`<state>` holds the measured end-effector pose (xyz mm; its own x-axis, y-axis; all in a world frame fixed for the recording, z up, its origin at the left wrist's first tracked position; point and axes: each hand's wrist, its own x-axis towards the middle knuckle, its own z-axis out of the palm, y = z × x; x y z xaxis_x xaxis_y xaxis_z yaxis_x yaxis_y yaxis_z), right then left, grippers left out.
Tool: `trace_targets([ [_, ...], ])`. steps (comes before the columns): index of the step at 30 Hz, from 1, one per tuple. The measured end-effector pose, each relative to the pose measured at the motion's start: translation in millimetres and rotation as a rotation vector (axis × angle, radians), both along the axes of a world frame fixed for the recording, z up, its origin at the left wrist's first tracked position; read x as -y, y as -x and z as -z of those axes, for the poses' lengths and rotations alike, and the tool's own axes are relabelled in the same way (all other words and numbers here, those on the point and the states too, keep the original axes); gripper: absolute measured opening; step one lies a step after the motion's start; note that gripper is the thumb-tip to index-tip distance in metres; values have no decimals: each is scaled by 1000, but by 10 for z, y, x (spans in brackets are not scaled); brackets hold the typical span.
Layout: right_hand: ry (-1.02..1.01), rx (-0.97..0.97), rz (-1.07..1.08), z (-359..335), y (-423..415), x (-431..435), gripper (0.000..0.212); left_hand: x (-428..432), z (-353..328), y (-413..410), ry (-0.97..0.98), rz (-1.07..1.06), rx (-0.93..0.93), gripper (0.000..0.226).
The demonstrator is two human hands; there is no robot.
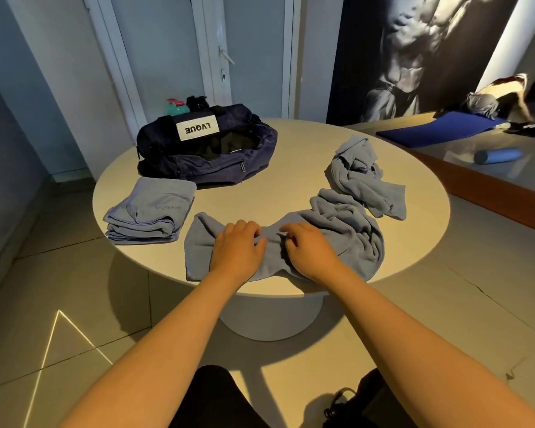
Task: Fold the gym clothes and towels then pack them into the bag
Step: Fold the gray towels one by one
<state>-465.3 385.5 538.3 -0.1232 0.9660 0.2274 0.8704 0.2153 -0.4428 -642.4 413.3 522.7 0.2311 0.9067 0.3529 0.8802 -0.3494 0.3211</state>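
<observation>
A crumpled blue towel [340, 230] lies at the near edge of the round table [291, 156]. My left hand [238, 245] and my right hand [312, 245] sit side by side on its bunched middle, fingers curled into the cloth and gripping it. Left of it rests a folded blue towel [152, 211]. A second crumpled blue towel [362, 174] lies at the right of the table. The open navy gym bag [207, 146] with a white label stands at the back left, dark items inside.
A teal bottle [176, 108] and a black object [198, 101] stand behind the bag. On the floor to the right lie a blue mat [439, 131] and a blue foam roller [498, 155]. A door is behind the table.
</observation>
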Motion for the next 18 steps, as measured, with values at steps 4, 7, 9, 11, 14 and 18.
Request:
trace_targets([
  [4,254,221,33,48,85,-298,54,-79,75,257,147,-51,-31,49],
  [7,414,209,181,45,186,-481,64,-128,85,350,249,-120,-44,60],
  [9,438,204,243,19,311,-548,62,-160,76,321,279,-138,-60,60],
  [11,337,182,230,50,406,-570,53,-188,92,291,247,-119,-37,54],
  [14,87,55,75,154,417,-578,38,-183,132,314,108,-46,123,31],
  [18,162,32,48,149,353,-707,43,-64,123,330,-47,-47,192,3],
])
